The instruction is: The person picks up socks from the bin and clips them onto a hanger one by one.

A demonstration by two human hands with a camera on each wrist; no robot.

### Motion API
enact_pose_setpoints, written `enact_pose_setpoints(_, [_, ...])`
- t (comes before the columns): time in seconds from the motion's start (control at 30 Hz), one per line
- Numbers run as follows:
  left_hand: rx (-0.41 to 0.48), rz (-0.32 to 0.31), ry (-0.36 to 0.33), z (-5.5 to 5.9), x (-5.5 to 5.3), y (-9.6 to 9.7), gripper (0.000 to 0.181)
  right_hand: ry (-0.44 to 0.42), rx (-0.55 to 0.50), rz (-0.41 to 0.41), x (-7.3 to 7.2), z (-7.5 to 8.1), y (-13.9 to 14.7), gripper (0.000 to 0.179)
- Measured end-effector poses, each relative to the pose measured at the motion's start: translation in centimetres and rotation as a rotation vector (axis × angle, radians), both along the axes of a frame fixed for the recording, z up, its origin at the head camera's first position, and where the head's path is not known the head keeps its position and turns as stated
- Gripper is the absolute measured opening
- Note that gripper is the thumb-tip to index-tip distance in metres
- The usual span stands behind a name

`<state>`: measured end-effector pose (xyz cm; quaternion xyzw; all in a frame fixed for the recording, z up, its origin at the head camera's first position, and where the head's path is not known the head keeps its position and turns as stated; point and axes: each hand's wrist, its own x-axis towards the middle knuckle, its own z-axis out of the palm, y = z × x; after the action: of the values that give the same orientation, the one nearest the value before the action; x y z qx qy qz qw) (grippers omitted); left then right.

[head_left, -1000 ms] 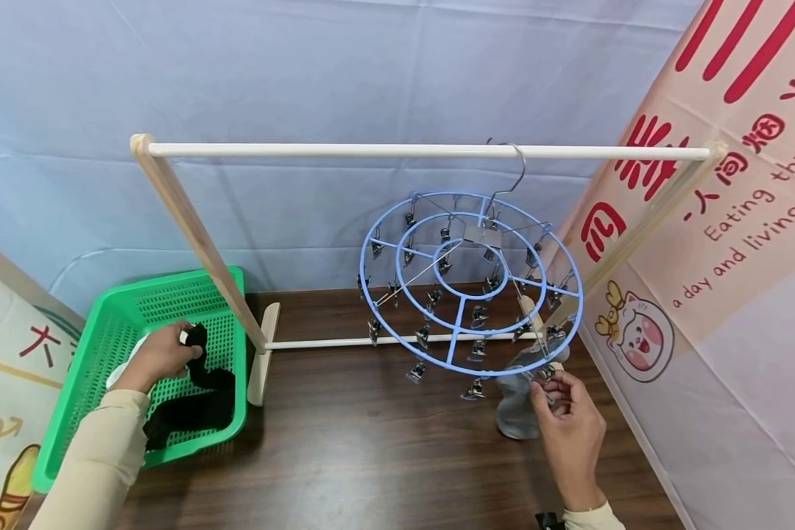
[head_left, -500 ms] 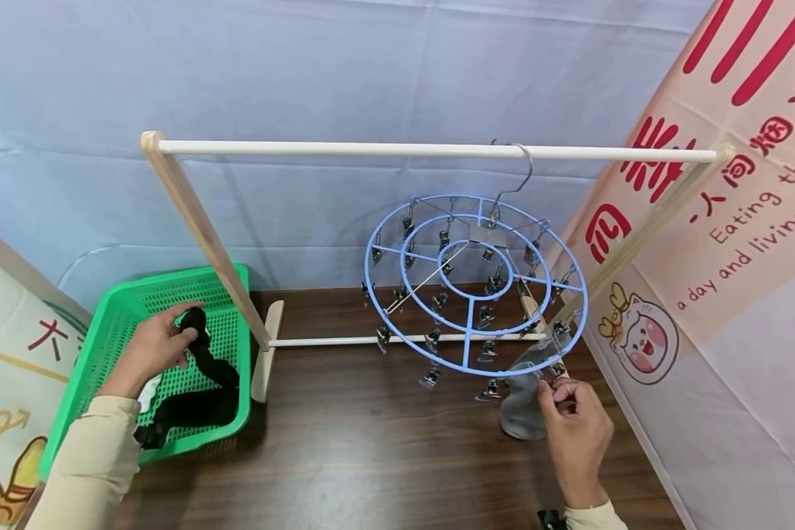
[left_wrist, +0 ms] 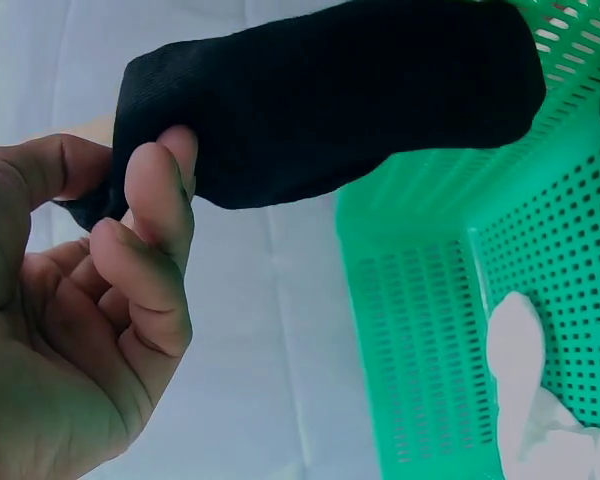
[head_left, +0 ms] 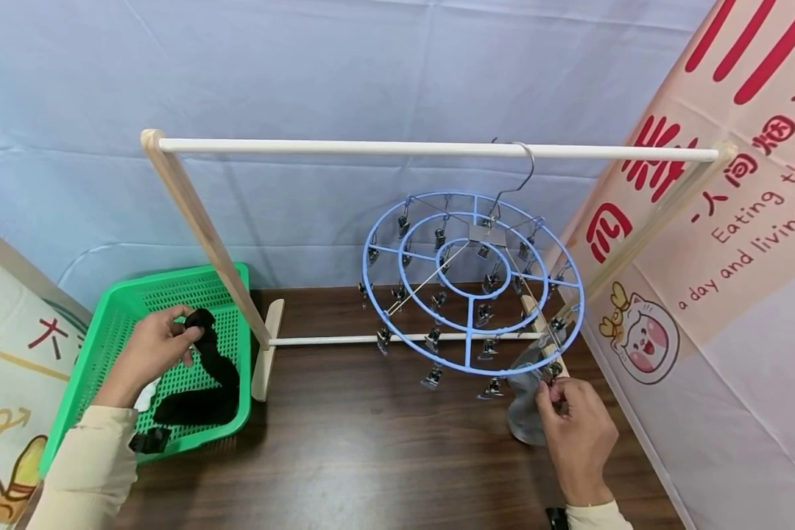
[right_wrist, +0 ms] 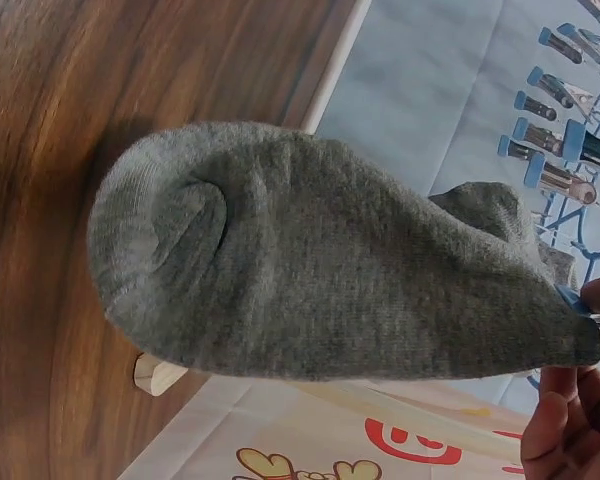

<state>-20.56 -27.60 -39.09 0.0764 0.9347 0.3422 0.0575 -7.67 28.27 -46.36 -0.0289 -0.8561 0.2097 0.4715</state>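
In the head view my left hand [head_left: 154, 352] is over the green basket, pinching the top of a black sock [head_left: 217, 364]. The left wrist view shows this black sock [left_wrist: 330, 105] stretching from between thumb and fingers. More black fabric [head_left: 195, 407] and a white sock [left_wrist: 520, 350] lie in the basket. My right hand [head_left: 578, 434] is at the near right rim of the round blue clip hanger [head_left: 467, 346]. Its fingertips pinch the end of a grey sock [right_wrist: 340, 260], right beside a blue-tipped clip. Behind it another grey piece [right_wrist: 485, 205] hangs.
A wooden drying rack with a white top rail [head_left: 344, 148] carries the hanger by its metal hook [head_left: 528, 173]. Several metal clips dangle from the rings. The green basket [head_left: 246, 353] stands left of the rack's foot [head_left: 266, 353]. Printed fabric [head_left: 735, 294] walls the right side.
My left hand has lifted slightly, drawing the black sock up and away from the other black fabric. My right hand stays at the hanger's rim, shifting a little; the grey sock swings slightly right.
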Motion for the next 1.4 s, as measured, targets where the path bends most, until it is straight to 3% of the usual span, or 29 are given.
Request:
enact_pose_setpoints(0.2, [-0.025,0.025,0.13,0.7,1.1,0.9,0.031,-0.006,-0.02,0.006,-0.1,0.1,-0.1,0.021])
enact_pose_setpoints(0.37, [0.051,0.04,0.182,1.2,2.3,2.0,0.019,-0.012,-0.056,0.009,-0.2,0.1,-0.2,0.022])
enact_pose_setpoints(0.53, [0.153,-0.001,0.192,1.6,3.2,3.0,0.027,-0.012,-0.075,0.012,-0.2,-0.1,-0.3,0.022])
enact_pose_setpoints(0.97, [0.231,-0.059,0.141,1.7,5.4,5.0,0.019,0.003,-0.089,0.033,-0.2,-0.2,-0.4,0.023])
enact_pose_setpoints(1.17, [0.271,-0.053,0.104,2.3,6.2,5.9,0.02,0.011,-0.08,0.042,-0.1,-0.3,-0.4,0.022])
enact_pose_setpoints(1.4, [0.341,-0.106,0.096,2.8,7.2,6.9,0.014,0.009,-0.059,0.037,0.0,-0.3,-0.6,0.02])
